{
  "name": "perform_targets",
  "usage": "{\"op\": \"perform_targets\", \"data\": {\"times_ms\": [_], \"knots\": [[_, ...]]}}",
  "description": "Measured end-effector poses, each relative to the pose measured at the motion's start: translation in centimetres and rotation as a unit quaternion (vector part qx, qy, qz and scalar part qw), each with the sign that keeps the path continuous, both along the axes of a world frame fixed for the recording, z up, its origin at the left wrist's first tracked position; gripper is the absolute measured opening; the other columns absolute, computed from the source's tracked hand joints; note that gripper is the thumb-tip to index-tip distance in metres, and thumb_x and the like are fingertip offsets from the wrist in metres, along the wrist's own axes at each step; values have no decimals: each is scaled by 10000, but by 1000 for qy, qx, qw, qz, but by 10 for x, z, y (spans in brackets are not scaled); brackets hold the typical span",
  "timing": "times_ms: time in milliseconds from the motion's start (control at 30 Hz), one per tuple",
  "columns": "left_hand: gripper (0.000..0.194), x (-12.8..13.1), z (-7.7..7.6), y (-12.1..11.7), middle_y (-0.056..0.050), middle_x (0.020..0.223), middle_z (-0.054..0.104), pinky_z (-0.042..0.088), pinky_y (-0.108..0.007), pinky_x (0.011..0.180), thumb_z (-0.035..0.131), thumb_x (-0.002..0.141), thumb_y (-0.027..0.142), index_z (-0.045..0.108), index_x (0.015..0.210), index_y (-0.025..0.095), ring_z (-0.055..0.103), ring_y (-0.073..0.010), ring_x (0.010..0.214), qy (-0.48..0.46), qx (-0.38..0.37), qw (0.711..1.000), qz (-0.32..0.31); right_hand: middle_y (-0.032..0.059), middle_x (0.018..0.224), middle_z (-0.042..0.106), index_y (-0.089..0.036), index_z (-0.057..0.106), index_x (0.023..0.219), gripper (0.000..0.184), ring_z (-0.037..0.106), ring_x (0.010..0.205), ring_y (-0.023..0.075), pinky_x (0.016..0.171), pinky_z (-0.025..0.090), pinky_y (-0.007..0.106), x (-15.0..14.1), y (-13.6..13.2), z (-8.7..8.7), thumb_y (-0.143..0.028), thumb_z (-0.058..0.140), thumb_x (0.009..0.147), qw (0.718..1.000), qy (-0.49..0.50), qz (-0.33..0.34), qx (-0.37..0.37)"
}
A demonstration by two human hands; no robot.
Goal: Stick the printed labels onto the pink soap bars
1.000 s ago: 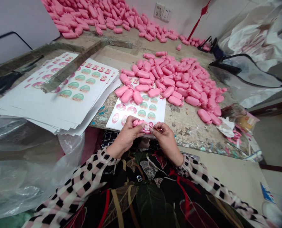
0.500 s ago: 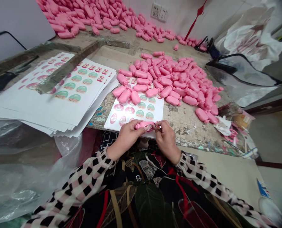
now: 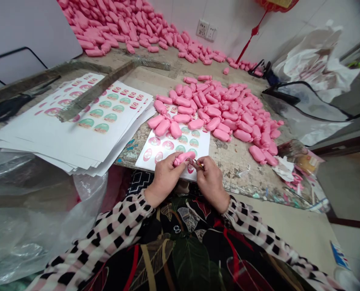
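The left hand (image 3: pixel 167 174) is closed around a pink piece (image 3: pixel 185 157), gripping it between thumb and fingers above the near edge of the counter (image 3: pixel 237 161). The piece is sausage-shaped; its long axis runs left to right, tilted so that the knobbed end points left and slightly near, and the plain rounded end points right and slightly far. The right hand (image 3: pixel 210 178), just right of it, has its fingers curled and pinches a thin, pointed object (image 3: pixel 200 164), too small to identify, with its tip beside the piece's right end.

Under and beyond the hands lies a sticker sheet (image 3: pixel 151 165) with pink and green labels. Its far part is covered by a pile of similar pink pieces (image 3: pixel 225 107), which spreads to the right across the counter, their long axes pointing many ways. To the left is a stack of printed sheets (image 3: pixel 46 137), with a worn bar (image 3: pixel 90 92) across it. Clear plastic (image 3: pixel 37 218) hangs at the near left. Farther off, a larger pink heap (image 3: pixel 116 22) lies at the far left, left of a wall socket (image 3: pixel 207 30) and a red tassel (image 3: pixel 255 30).
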State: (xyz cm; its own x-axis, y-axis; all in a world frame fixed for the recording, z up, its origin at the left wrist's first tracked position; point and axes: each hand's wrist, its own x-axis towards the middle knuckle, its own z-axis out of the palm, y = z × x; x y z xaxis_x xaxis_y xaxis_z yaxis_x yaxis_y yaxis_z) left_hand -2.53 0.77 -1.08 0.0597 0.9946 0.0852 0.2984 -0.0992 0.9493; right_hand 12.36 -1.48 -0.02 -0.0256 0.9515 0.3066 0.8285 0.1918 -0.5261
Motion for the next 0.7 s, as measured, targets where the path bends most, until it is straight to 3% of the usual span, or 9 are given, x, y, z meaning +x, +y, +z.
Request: {"op": "perform_targets", "data": {"times_ms": [133, 233, 367, 467, 600, 700], "knots": [[316, -2, -4, 4, -17, 902, 685, 455, -276, 767, 628, 759, 343, 663, 1043, 207, 597, -167, 811, -20, -14, 999, 26, 5, 745, 558, -208, 512, 782, 76, 501, 665, 148, 619, 358, 272, -3, 0, 4, -159, 462, 814, 998, 53, -6, -22], [362, -3, -5, 6, -36, 925, 681, 472, -303, 797, 675, 715, 355, 665, 1037, 190, 609, -182, 841, -113, -81, 990, 18, -9, 759, 569, -217, 519, 841, 42, 496, 615, 125, 591, 379, 262, -2, 2, 6, -252, 530, 821, 985, 165, -21, -42], [393, -4, -2, 6, -57, 935, 677, 511, -351, 787, 693, 703, 355, 643, 1036, 154, 638, -184, 808, -295, -178, 939, -20, -2, 932, 578, -258, 442, 1111, 459, 449, 511, 74, 487, 376, 231, -3, 2, 6, -342, 672, 723, 939, 333, -44, -78], [361, -3, 0, 5, -61, 942, 673, 518, -359, 803, 704, 700, 328, 640, 1000, 137, 646, -178, 815, -352, -196, 915, -20, 5, 960, 573, -244, 509, 1058, 450, 432, 515, 63, 485, 376, 226, -4, 1, 4, -360, 715, 675, 931, 348, -39, -103], [358, -3, 2, 3, -64, 929, 675, 522, -356, 802, 715, 691, 300, 632, 995, 130, 655, -171, 787, -357, -217, 908, -25, 3, 843, 597, -217, 582, 973, 285, 460, 564, 91, 546, 403, 241, -4, 0, -1, -395, 639, 757, 929, 352, -36, -110], [347, -3, 4, 2, -66, 922, 680, 526, -356, 796, 702, 701, 278, 623, 1005, 132, 662, -166, 765, -365, -230, 902, -27, 3, 770, 593, -203, 609, 951, 268, 480, 607, 113, 572, 402, 244, -2, 1, -4, -406, 620, 776, 939, 329, -38, -95]]}}
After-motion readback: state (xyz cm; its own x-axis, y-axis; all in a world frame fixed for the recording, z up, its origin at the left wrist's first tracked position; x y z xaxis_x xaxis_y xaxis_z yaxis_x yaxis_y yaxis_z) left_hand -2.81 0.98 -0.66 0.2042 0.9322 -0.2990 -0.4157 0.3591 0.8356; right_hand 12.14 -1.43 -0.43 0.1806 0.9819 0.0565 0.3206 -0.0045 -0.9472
